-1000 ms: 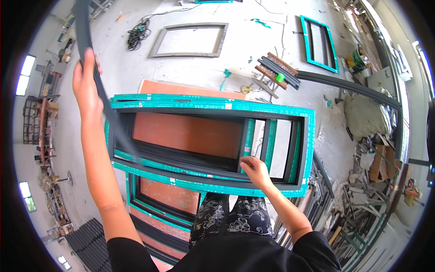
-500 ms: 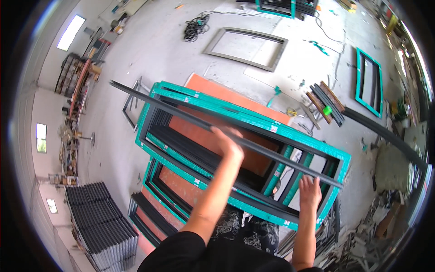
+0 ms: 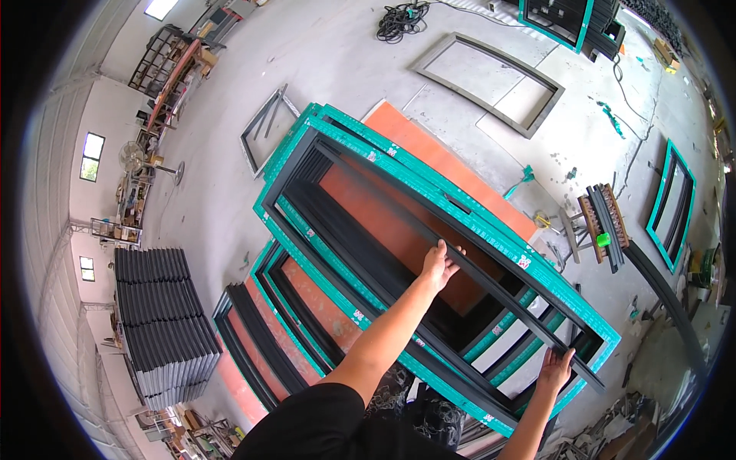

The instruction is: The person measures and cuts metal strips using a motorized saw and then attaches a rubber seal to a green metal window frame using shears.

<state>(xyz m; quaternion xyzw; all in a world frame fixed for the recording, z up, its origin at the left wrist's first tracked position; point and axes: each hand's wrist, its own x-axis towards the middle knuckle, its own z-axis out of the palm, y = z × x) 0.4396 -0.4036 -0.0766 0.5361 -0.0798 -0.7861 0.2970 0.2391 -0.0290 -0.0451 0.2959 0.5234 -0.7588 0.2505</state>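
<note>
Left hand, right hand, fingers around dark bar

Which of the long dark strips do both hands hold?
The single strip slanting over the teal-edged frame, in the left hand and right hand; other strips lie bunched within.

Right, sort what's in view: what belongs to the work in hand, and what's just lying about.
In the work:
- dark bar, held by left hand and right hand
- teal-edged frame beneath it

Apparently lying about:
- coiled black cable
- grey frame
- teal scrap
</note>
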